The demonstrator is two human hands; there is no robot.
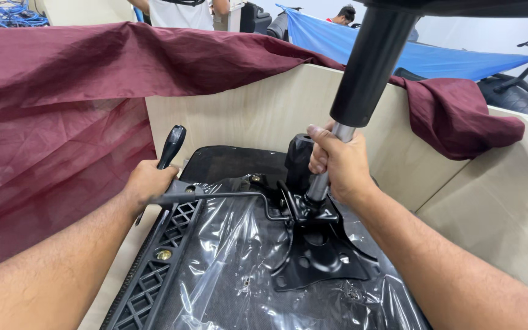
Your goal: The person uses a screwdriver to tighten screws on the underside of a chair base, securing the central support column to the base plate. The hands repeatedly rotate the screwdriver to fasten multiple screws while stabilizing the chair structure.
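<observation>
A person is bending over an upturned office chair seat (227,287) (its underside wrapped in clear plastic film) lying on a pale wooden bench (258,110); their right hand (337,164) is closing tightly around the silver gas lift piston (320,183), just below its wide black outer cylinder (371,61), where it is entering the black metal tilt mechanism (313,250); their left hand (149,182) is gripping the adjustment lever (169,148) by its black handle; the column looks heavy, stiff and smooth, likely slippery, so gripping low seems best; maroon cloth (56,122) is draping the bench edge.
</observation>
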